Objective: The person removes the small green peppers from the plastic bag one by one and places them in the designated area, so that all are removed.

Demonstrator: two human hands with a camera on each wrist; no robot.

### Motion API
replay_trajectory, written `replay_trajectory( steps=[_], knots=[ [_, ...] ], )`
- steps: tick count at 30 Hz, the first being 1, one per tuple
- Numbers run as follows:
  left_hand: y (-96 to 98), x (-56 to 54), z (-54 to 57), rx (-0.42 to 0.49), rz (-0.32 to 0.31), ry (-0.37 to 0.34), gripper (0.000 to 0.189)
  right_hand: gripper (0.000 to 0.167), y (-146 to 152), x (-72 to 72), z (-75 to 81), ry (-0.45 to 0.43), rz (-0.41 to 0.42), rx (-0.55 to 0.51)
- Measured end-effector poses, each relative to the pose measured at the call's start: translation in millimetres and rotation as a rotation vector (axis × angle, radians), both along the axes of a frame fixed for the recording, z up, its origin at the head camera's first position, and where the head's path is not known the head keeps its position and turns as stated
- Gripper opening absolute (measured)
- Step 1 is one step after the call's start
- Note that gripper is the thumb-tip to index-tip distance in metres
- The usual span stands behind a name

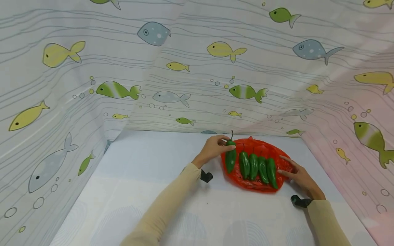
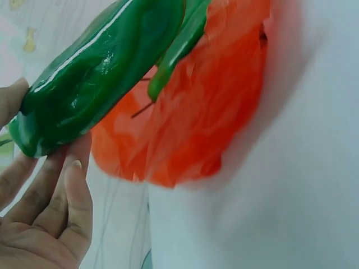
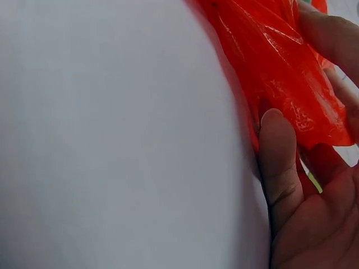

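Note:
My left hand [image 1: 214, 147] pinches a long, glossy green pepper [image 1: 230, 158] near its stem end, thumb on one side and fingers on the other. The pepper hangs with its stem up over the left part of a crumpled red plastic bag [image 1: 237, 182]. In the left wrist view this pepper [image 2: 106, 67] fills the upper left, its tip cut off by the frame. More green peppers [image 1: 253, 166] lie side by side on the bag, stems pointing away. At the bag's right edge, my right hand [image 1: 300, 176] rests with fingers spread; in the right wrist view its thumb [image 3: 277, 148] touches the red plastic [image 3: 280, 73].
The bag lies on a white table [image 1: 160, 153] toward its far right. A fish-patterned curtain [image 1: 197, 78] rises behind the table and along both sides. Dark wrist-worn devices sit at the left wrist [image 1: 206, 176] and the right wrist [image 1: 300, 201].

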State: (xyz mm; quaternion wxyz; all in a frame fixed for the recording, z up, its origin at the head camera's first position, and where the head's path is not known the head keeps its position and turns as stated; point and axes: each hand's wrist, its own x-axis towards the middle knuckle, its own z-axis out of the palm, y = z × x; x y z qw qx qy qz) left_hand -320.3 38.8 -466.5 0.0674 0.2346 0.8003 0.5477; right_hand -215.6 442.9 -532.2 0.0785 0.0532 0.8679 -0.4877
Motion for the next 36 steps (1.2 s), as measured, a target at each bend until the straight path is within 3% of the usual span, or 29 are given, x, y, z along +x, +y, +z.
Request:
replay_trajectory(
  steps=[7,16,36],
  knots=[
    [-26.1,-3.4,-0.4,0.002,0.016,-0.004,0.051,0.084,2.2,1.2,-1.7,0.019,-0.012,0.028],
    [-56.9,-6.9,-6.1,-0.012,0.067,-0.034,0.049,0.078,2.0,1.6,-4.2,0.058,-0.008,-0.04],
    [-117.7,-5.9,-10.5,-0.041,0.165,-0.047,0.053,0.08,-1.3,-1.9,1.3,0.041,0.016,-0.053]
  ],
)
